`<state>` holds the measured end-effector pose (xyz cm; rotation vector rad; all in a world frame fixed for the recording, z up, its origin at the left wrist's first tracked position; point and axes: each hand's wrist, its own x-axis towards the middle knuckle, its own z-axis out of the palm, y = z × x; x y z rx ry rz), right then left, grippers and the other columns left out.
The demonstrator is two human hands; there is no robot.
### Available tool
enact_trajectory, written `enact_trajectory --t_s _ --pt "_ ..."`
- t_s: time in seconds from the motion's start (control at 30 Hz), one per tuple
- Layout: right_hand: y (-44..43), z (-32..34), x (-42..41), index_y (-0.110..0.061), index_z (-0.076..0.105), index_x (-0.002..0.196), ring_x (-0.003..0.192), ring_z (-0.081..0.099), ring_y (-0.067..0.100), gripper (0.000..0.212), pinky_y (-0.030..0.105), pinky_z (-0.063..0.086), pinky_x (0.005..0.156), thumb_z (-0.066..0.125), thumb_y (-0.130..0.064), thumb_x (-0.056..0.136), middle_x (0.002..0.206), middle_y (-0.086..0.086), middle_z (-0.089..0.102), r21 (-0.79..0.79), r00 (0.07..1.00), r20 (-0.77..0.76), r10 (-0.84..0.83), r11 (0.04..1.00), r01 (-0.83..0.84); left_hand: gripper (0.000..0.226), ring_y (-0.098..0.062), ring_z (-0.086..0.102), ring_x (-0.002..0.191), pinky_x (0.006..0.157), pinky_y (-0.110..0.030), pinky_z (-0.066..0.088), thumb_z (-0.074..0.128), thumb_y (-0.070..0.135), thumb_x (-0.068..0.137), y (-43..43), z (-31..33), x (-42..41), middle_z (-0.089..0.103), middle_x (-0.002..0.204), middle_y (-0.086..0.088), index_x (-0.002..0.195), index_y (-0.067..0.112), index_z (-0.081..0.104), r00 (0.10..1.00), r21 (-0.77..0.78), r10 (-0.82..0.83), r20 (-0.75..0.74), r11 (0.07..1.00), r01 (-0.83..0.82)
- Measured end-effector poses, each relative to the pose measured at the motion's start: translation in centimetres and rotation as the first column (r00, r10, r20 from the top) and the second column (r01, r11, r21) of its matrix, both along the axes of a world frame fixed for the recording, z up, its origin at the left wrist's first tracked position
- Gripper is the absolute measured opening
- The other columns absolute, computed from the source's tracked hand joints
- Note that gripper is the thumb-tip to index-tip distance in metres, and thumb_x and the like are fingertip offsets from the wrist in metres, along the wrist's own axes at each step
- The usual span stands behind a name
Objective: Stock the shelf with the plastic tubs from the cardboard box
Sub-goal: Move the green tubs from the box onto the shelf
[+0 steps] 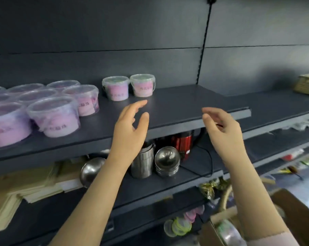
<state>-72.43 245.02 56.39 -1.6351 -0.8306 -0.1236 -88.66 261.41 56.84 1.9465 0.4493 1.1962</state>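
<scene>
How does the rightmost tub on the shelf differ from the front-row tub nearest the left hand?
The rightmost tub is narrow, the front-row tub wide and squat. The rightmost stands at the back of the shelf, the front-row one near its front edge. Both have clear lids and pinkish contents.

The shelf [194, 102] and its back panel [114, 32] are coloured dark grey. The tubs [117, 88] are filled with pink under clear lids, while the cardboard box [295, 212] is brown.

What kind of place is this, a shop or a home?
Probably a shop: dark shelving carries rows of identical pink tubs, steel bowls stand below, and a cardboard box sits nearby.
</scene>
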Motion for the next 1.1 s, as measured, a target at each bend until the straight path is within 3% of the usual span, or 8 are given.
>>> enact_trajectory --t_s 0.13,0.27,0.4,0.63,0.77,0.87,0.97,1.1 --pt "-6.9 -4.9 -5.0 -0.027 0.066 0.115 0.102 0.06 -0.008 0.02 0.005 0.045 0.08 0.055 -0.028 0.099 0.11 -0.017 0.068 0.032 0.983 -0.167 -0.07 0.997 0.076 0.03 0.011 0.05 0.114 0.086 0.0 0.037 0.05 0.025 0.098 -5.9 -4.6 -2.9 0.058 0.127 0.019 0.125 0.033 0.059 0.986 -0.295 -0.163 -0.024 0.944 0.149" --pt "-12.5 -10.1 -8.4 -0.021 0.066 0.115 0.104 0.063 0.003 0.021 0.025 0.05 0.09 0.054 -0.025 0.099 0.113 -0.008 0.069 0.026 0.924 -0.35 -0.154 0.984 0.174 0.029 0.017 0.05 0.109 0.084 -0.004 0.04 0.049 0.031 0.098 -10.6 -9.4 -5.1 0.059 0.119 0.031 0.125 0.037 0.059 0.956 -0.45 -0.281 -0.088 0.867 0.214" --pt "-17.3 -14.7 -10.2 -0.023 0.067 0.11 0.094 0.065 -0.001 0.018 0.026 0.052 0.087 0.053 -0.021 0.099 0.105 -0.009 0.071 0.016 0.846 -0.48 -0.234 0.961 0.275 0.028 0.017 0.052 0.107 0.092 -0.014 0.041 0.048 0.029 0.098 -14.3 -13.7 -5.4 0.061 0.119 0.027 0.122 0.036 0.06 0.925 -0.533 -0.354 -0.141 0.814 0.23" --pt "-25.5 -21.3 -8.9 -0.022 0.068 0.113 0.106 0.064 0.012 0.019 0.036 0.053 0.093 0.055 -0.023 0.099 0.112 -0.004 0.07 -0.112 0.703 -0.598 -0.385 0.909 0.402 0.024 0.016 0.056 0.102 0.075 -0.003 0.043 0.047 0.025 0.1 -20.4 -19.9 -2.0 0.063 0.114 0.023 0.117 0.035 0.061 0.854 -0.622 -0.475 -0.21 0.739 0.258" --pt "-29.6 -24.2 -6.4 -0.03 0.068 0.108 0.102 0.065 0.014 0.018 0.017 0.054 0.072 0.053 -0.026 0.1 0.11 -0.004 0.07 -0.158 0.616 -0.663 -0.425 0.884 0.44 0.025 0.015 0.056 0.101 0.075 -0.001 0.042 0.047 0.023 0.101 -23.6 -23.2 2.0 0.063 0.116 0.016 0.121 0.024 0.061 0.802 -0.661 -0.522 -0.289 0.715 0.227" --pt "-32.6 -26.3 -3.7 -0.023 0.066 0.115 0.1 0.067 0.012 0.02 0.015 0.053 0.071 0.053 -0.026 0.1 0.11 0.005 0.071 -0.209 0.572 -0.692 -0.441 0.881 0.425 0.027 0.01 0.055 0.107 0.078 -0.002 0.042 0.047 0.025 0.101 -25.9 -25.1 5.3 0.062 0.117 0.016 0.122 0.022 0.062 0.75 -0.668 -0.555 -0.359 0.714 0.209" --pt "-35.4 -28.2 -0.2 -0.025 0.065 0.114 0.106 0.064 0.011 0.02 0.029 0.051 0.088 0.052 -0.027 0.1 0.101 -0.011 0.073 -0.283 0.542 -0.69 -0.48 0.868 0.409 0.024 0.01 0.053 0.108 0.083 -0.008 0.042 0.047 0.027 0.1 -27.9 -26.8 8.4 0.061 0.116 0.021 0.118 0.027 0.062 0.694 -0.696 -0.593 -0.408 0.694 0.184" --pt "-38.3 -30.7 4.3 -0.048 0.072 0.082 0.105 0.06 0.004 0.037 0.035 0.047 0.098 0.051 -0.024 0.101 0.092 -0.029 0.069 -0.331 0.492 -0.725 -0.483 0.869 0.367 0.019 0.012 0.053 0.106 0.081 -0.008 0.041 0.049 0.031 0.099 -30.2 -29.6 12.4 0.061 0.112 0.023 0.112 0.032 0.063 0.645 -0.707 -0.595 -0.48 0.697 0.117"
